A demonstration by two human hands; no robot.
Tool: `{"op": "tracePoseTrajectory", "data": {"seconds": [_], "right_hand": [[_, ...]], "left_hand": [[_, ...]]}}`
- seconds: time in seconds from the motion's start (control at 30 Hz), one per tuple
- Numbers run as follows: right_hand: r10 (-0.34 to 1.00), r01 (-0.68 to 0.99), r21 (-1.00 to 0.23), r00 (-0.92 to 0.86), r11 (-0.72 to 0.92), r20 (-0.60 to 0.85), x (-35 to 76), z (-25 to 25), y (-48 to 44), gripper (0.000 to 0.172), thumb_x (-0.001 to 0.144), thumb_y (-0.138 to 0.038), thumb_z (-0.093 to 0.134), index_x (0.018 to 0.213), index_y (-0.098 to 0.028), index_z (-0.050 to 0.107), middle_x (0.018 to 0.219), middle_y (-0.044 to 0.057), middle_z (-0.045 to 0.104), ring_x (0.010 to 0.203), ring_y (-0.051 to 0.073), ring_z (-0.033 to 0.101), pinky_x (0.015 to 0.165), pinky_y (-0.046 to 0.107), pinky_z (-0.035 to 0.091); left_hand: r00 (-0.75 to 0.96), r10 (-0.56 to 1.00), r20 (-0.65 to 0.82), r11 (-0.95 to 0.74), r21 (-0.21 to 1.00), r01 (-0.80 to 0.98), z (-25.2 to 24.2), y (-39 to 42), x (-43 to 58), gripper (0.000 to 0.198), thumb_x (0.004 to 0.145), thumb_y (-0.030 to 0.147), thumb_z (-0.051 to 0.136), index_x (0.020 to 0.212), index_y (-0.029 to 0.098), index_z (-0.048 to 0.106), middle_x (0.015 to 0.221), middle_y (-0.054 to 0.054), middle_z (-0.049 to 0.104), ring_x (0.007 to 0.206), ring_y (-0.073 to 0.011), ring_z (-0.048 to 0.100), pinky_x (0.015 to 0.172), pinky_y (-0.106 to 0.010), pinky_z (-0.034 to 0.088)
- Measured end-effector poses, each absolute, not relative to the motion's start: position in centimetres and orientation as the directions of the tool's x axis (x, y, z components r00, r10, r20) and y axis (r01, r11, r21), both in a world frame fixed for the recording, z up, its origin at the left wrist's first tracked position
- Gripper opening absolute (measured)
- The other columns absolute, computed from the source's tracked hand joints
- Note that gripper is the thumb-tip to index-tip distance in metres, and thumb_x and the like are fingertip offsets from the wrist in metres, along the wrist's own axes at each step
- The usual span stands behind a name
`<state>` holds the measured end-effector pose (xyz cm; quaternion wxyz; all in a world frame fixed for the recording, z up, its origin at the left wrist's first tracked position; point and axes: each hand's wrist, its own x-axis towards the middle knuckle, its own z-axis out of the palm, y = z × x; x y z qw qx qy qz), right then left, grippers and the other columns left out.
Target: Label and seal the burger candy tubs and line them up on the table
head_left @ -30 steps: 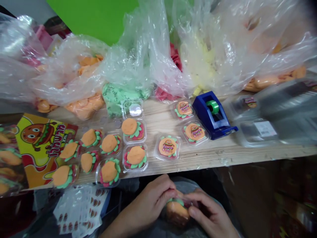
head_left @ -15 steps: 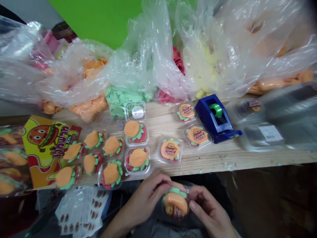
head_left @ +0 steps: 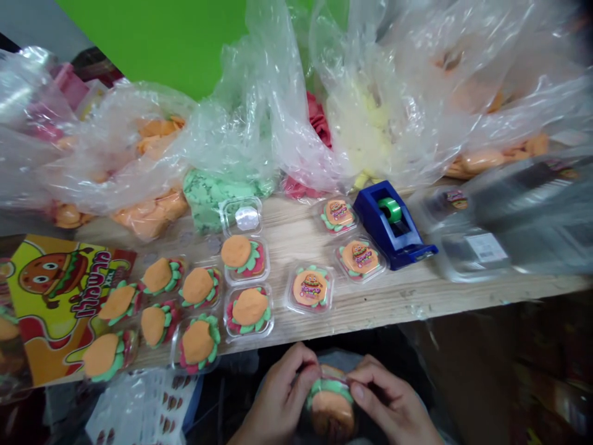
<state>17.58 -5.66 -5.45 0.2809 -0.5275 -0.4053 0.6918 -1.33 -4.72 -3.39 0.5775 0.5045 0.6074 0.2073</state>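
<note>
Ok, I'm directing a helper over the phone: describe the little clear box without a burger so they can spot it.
On the long wooden table, find the lumpy green mound. Just in front of it, heading a column of three, sits the small clear box. The two below hold burger-shaped sweets; it shows only a shiny round spot.

Left hand (head_left: 278,395) and right hand (head_left: 388,400) bare; left forearm (head_left: 248,432) likewise uncovered to frame edge. Grey fabric garment (head_left: 338,357) noted beneath the hands; cut and fastenings cannot be determined.
</note>
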Motion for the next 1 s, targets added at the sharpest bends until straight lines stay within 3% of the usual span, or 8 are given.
{"op": "tracePoseTrajectory", "data": {"seconds": [0.13, 0.3, 0.37, 0.47, 0.57, 0.67, 0.8, 1.0], "right_hand": [[0.852, -0.162, -0.838, -0.155, -0.521, -0.5, 17.7, -3.9, -3.7, 0.016, 0.079, -0.038, 0.062, 0.074, -0.024, 0.069, 0.071, -0.001, 0.056, 0.068, 0.013, 0.052, 0.064, 0.021, 0.042], [0.891, -0.351, -0.828, -0.048, -0.437, -0.451, 18.0, -1.5, -1.7, 0.011, 0.076, -0.039, 0.065, 0.081, -0.029, 0.068, 0.075, 0.0, 0.06, 0.069, 0.013, 0.053, 0.063, 0.022, 0.045], [0.911, -0.321, -0.857, -0.047, -0.402, -0.409, 18.2, -0.7, -1.3, 0.01, 0.076, -0.038, 0.065, 0.08, -0.029, 0.067, 0.075, 0.0, 0.059, 0.068, 0.014, 0.054, 0.061, 0.022, 0.047], [0.946, -0.124, -0.939, -0.083, -0.321, -0.313, 18.5, 0.2, -0.8, 0.006, 0.078, -0.033, 0.063, 0.079, -0.029, 0.067, 0.075, 0.001, 0.059, 0.07, 0.015, 0.057, 0.063, 0.022, 0.049], [0.951, 0.051, -0.962, -0.147, -0.269, -0.273, 18.6, 0.6, -0.4, 0.01, 0.079, -0.03, 0.062, 0.087, -0.028, 0.068, 0.077, 0.001, 0.06, 0.074, 0.017, 0.058, 0.067, 0.024, 0.049], [0.937, 0.062, -0.96, -0.207, -0.275, -0.282, 18.4, 0.1, -0.3, 0.017, 0.079, -0.031, 0.061, 0.094, -0.029, 0.069, 0.078, 0.001, 0.061, 0.075, 0.017, 0.059, 0.067, 0.024, 0.048], [0.895, 0.085, -0.931, -0.26, -0.354, -0.364, 17.9, -1.4, -1.1, 0.013, 0.08, -0.032, 0.06, 0.08, -0.026, 0.072, 0.07, 0.0, 0.058, 0.069, 0.014, 0.057, 0.062, 0.022, 0.044], [0.845, 0.044, -0.883, -0.272, -0.467, -0.46, 17.5, -3.5, -3.3, 0.018, 0.082, -0.033, 0.059, 0.074, -0.021, 0.069, 0.072, 0.001, 0.057, 0.07, 0.013, 0.055, 0.065, 0.022, 0.043]], "left_hand": [[0.002, 0.893, -0.451, 0.438, 0.869, 0.231, -1.3, -2.7, -0.8, 0.03, 0.089, 0.042, 0.037, 0.086, 0.02, 0.056, 0.082, -0.002, 0.059, 0.078, -0.0151, 0.055, 0.071, -0.023, 0.044], [0.014, 0.966, -0.258, 0.252, 0.951, 0.177, 1.6, -0.8, -0.6, 0.025, 0.083, 0.045, 0.052, 0.098, 0.027, 0.06, 0.103, -0.001, 0.059, 0.099, -0.0176, 0.054, 0.084, -0.024, 0.044], [-0.015, 0.974, -0.226, 0.225, 0.96, 0.168, 2.2, -0.6, -0.6, 0.02, 0.084, 0.043, 0.052, 0.093, 0.029, 0.063, 0.101, 0.0, 0.06, 0.099, -0.0171, 0.053, 0.082, -0.024, 0.044], [-0.023, 0.985, -0.172, 0.173, 0.969, 0.176, 2.6, -0.4, -0.8, 0.014, 0.085, 0.034, 0.052, 0.09, 0.031, 0.065, 0.095, 0.001, 0.06, 0.098, -0.0163, 0.052, 0.081, -0.022, 0.043], [0.075, 0.974, -0.213, 0.192, 0.956, 0.221, 2.7, -0.2, -1.0, 0.016, 0.086, 0.027, 0.051, 0.092, 0.03, 0.065, 0.088, 0.001, 0.059, 0.089, -0.0141, 0.053, 0.077, -0.021, 0.042], [0.202, 0.911, -0.358, 0.294, 0.911, 0.29, 2.3, -0.1, -1.1, 0.014, 0.085, 0.028, 0.052, 0.09, 0.026, 0.065, 0.08, 0.001, 0.057, 0.078, -0.0131, 0.053, 0.069, -0.022, 0.04], [0.233, 0.822, -0.519, 0.438, 0.839, 0.324, 0.4, -1.0, -1.1, 0.017, 0.084, 0.033, 0.052, 0.076, 0.018, 0.055, 0.071, 0.002, 0.051, 0.069, -0.0128, 0.048, 0.063, -0.023, 0.038], [0.236, 0.843, -0.484, 0.385, 0.848, 0.365, -2.5, -3.6, -1.2, 0.022, 0.09, 0.03, 0.041, 0.074, 0.019, 0.05, 0.073, 0.001, 0.049, 0.071, -0.0128, 0.048, 0.066, -0.023, 0.038]]}}
